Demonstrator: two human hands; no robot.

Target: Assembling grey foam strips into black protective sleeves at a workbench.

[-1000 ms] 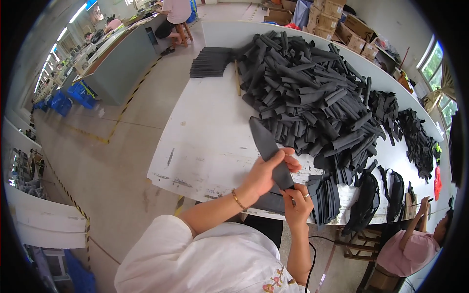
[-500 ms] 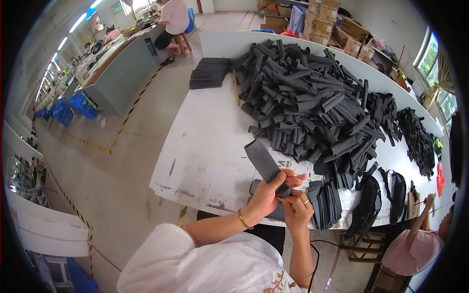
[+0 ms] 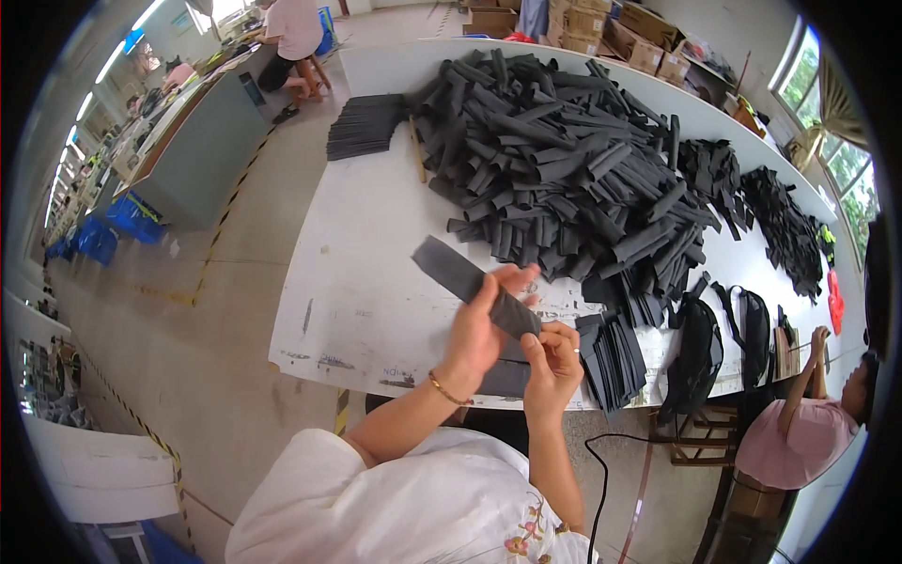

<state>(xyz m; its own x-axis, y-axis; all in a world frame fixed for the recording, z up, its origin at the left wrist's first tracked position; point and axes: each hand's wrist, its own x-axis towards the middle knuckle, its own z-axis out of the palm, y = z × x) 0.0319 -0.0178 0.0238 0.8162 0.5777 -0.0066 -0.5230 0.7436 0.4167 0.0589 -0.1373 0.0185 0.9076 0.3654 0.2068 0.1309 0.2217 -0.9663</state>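
A dark grey fabric strip (image 3: 449, 271) slants across the space above the near edge of the table, its free end pointing up and left. My left hand (image 3: 481, 324) grips the strip around its middle, thumb on top and fingertips reaching out past the far side. At the strip's lower right end, my right hand (image 3: 552, 367) pinches it between thumb and fingers. Beneath my hands, partly covered by them, lie more dark pieces (image 3: 505, 378) on the table. A fanned stack of dark strips (image 3: 611, 362) rests just right of my right hand.
A large heap of dark strips (image 3: 564, 169) covers the far middle of the white table (image 3: 329, 282). One neat stack (image 3: 365, 127) lies far left beside a wooden stick (image 3: 417, 150). Black bags (image 3: 693, 352) and smaller dark heaps (image 3: 787, 230) are right. A person (image 3: 799, 423) sits there.
The strip has tipped flatter toward the left, and its lower end, curled up before, now lies straighter between my hands. The whole view has shifted slightly, too.
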